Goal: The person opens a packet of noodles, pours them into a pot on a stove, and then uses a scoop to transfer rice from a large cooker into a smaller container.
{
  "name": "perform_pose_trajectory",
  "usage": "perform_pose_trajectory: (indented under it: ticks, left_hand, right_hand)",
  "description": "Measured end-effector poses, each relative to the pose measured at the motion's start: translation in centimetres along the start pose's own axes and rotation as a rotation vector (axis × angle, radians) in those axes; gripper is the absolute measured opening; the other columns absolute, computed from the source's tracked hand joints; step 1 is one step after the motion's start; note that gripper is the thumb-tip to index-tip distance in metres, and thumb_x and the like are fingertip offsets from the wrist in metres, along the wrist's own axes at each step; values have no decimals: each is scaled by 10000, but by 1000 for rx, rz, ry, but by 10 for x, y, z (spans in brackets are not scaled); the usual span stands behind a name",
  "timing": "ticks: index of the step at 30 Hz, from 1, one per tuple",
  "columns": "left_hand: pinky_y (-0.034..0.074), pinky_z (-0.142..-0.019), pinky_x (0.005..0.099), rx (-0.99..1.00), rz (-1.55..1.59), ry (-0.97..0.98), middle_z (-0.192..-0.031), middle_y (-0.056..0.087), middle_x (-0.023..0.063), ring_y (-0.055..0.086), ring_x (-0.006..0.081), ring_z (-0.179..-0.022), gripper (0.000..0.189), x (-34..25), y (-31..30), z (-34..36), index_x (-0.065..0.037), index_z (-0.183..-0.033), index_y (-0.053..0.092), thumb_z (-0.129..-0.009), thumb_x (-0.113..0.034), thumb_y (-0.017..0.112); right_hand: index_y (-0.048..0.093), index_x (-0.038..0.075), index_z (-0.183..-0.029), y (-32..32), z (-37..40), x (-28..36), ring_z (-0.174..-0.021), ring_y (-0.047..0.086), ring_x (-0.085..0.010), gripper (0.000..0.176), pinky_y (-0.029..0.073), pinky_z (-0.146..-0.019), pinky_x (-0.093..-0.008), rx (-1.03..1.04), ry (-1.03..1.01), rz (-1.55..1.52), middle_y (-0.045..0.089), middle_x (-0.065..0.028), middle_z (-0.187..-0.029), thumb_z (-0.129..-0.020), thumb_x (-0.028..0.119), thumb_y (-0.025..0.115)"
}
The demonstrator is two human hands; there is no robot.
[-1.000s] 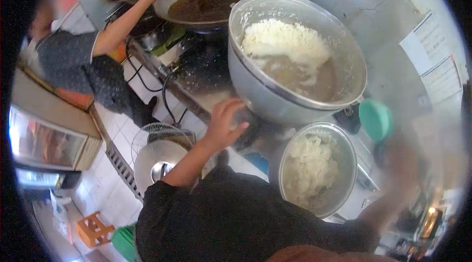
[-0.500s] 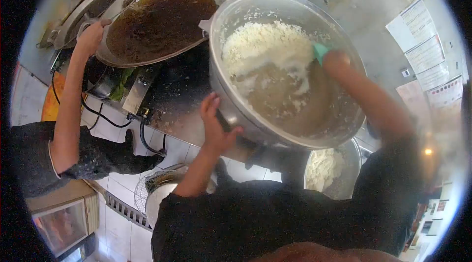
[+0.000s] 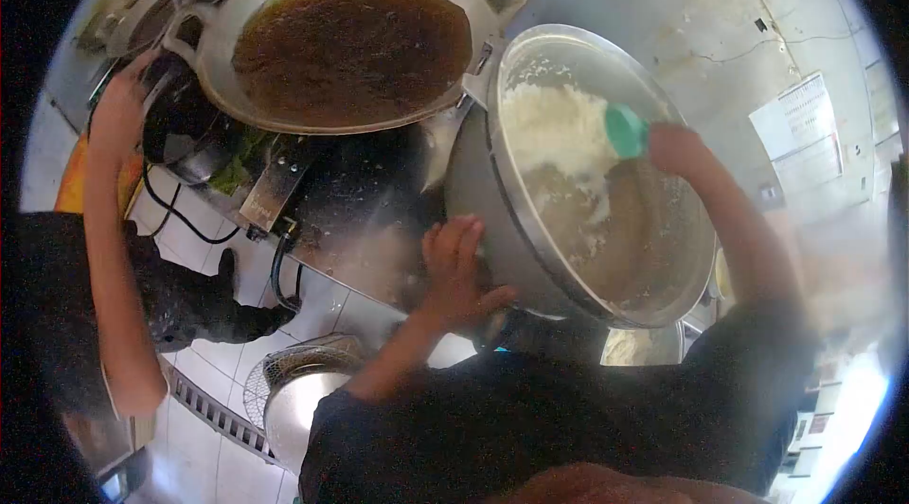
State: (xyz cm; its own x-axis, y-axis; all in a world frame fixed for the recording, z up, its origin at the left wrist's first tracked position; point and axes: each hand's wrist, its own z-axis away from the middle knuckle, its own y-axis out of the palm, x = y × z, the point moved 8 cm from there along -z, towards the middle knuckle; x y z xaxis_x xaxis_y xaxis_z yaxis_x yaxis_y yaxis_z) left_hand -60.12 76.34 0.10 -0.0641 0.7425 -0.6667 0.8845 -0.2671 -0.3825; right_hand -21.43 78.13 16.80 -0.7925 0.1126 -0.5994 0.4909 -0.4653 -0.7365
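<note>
A large metal pot (image 3: 502, 220) stands tilted in front of me, with white rice (image 3: 554, 130) heaped toward its far side. My right hand (image 3: 674, 150) is closed around a green scoop (image 3: 625, 131) inside the pot, its head against the rice. The scoop's handle is hidden in my fist. On the pot's near left side rests my left hand (image 3: 459, 269), flat, with fingers stretched out and thumb apart. The lower inner wall of the pot shows bare metal with scattered grains.
A wide wok (image 3: 213, 54) of dark oil sits left of the pot on the stove (image 3: 346, 196). Another person's hand (image 3: 118, 116) is near the wok's left handle. A wire strainer (image 3: 256, 395) and a pale round container (image 3: 308, 409) lie below. Papers (image 3: 800, 130) hang at right.
The view has shifted, and the pot appears tipped more toward the right. The scoop's head now shows more fully by the rice. The other person's ladle has left the oil.
</note>
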Motion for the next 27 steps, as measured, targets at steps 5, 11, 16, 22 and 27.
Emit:
perform_pose_trajectory:
  ticks: [5,11,16,22,27]
  left_hand:
    - [-10,-1111,733,22,-95,92,-1617,85,275,104,458,-1506,1126,7,26,12,-45,-1589,15,-871,-773,484]
    - [-166,-1064,746,20,-19,92,-1642,-105,279,-59,478,-1521,1137,9,31,10,-91,-1594,-114,-884,-773,456]
    - [-179,-1057,746,37,24,64,-1635,-127,289,-91,491,-1513,1147,12,35,12,-131,-1599,-117,-869,-767,499]
    - [-183,-1057,744,46,48,50,-1612,-156,328,-126,520,-1495,1187,4,49,5,-139,-1599,-120,-843,-773,540]
    - [-171,-1072,733,24,57,46,-1613,-126,334,-113,522,-1495,1144,-3,63,-2,-104,-1595,-102,-867,-665,579]
  right_hand:
    - [658,-76,-998,-39,-40,84,-899,723,-390,231,591,-773,-474,-211,30,-203,713,-255,-979,-825,75,630]
    - [538,-166,-1153,-26,-64,114,-875,730,-385,428,593,-740,-451,-42,-80,-247,701,-292,-952,-816,64,667]
    - [499,-223,-1133,-12,-49,128,-872,726,-402,440,588,-713,-455,41,-73,-423,693,-312,-921,-795,25,634]
    - [433,-238,-1191,7,-43,130,-855,726,-406,563,589,-684,-446,-7,-103,-513,692,-295,-865,-768,32,689]
    - [458,-213,-1194,6,-16,149,-862,722,-404,571,584,-692,-460,138,-205,-445,689,-305,-896,-765,63,715]
